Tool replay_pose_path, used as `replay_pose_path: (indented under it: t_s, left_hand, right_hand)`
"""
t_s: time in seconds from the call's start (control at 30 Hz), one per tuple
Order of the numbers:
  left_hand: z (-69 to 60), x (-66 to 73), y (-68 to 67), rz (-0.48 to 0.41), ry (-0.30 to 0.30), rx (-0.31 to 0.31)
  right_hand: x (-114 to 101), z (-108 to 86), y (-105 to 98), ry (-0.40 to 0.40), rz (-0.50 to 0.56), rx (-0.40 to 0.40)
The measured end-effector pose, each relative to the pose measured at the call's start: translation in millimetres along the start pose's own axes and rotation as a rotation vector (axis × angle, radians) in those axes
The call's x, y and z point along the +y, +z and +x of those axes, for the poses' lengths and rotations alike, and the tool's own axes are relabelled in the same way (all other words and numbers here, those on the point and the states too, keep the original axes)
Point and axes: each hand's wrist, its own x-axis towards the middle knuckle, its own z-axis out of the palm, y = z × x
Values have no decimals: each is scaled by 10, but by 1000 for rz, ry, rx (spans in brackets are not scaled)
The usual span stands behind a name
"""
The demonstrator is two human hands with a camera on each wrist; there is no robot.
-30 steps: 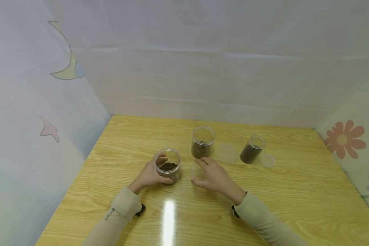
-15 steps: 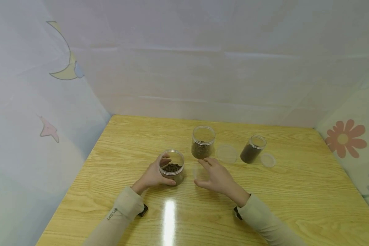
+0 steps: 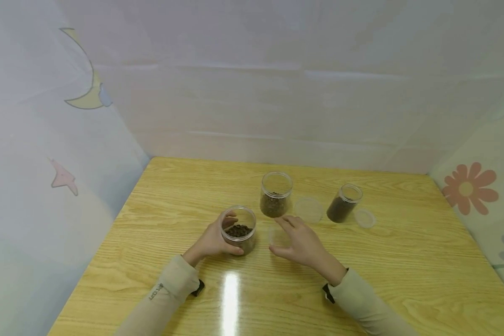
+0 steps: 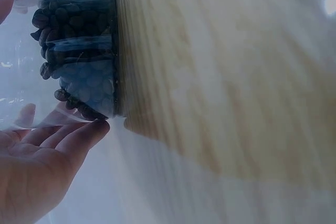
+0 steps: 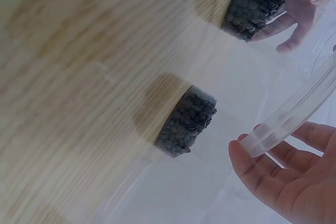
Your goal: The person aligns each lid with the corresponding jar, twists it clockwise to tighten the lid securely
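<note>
Head view — hands [image 3: 215,239] [image 3: 301,243] round bean jar [image 3: 244,237], left, and clear lid [image 3: 279,237], right

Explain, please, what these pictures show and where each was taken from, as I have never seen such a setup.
There is no machine here: you are seeing a person's bare left hand, which holds an open jar of dark beans, and right hand, which holds a clear lid. The wide view is taken from the head, looking forward and down; the two close views, from the left and right wrists. Farther back on the wooden table stand a second open jar of similar beans and a narrower open jar of something dark. A larger lid and a smaller lid lie beside them.
</note>
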Motion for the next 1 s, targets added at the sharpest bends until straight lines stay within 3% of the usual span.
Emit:
replay_pose_path:
  t_s: [0.1, 0.33, 0.4, 0.5, 0.73, 1.0]
  left_hand:
    - [7, 33, 13, -10, -1, -11]
    - [-64, 387, 14, -23, -3, -49]
    - [-64, 407, 23, -23, 1, -51]
    - [-45, 382, 37, -24, 7, -55]
    - [58, 86, 109, -18, 20, -44]
    - [85, 59, 156, -30, 37, -43]
  right_hand:
    - [21, -19, 1, 6, 4, 9]
    - [61, -51, -16, 22, 15, 15]
    - [71, -61, -21, 27, 14, 18]
    - [84, -76, -33, 29, 11, 33]
    - [96, -104, -67, 31, 22, 49]
    - [113, -138, -78, 51, 20, 40]
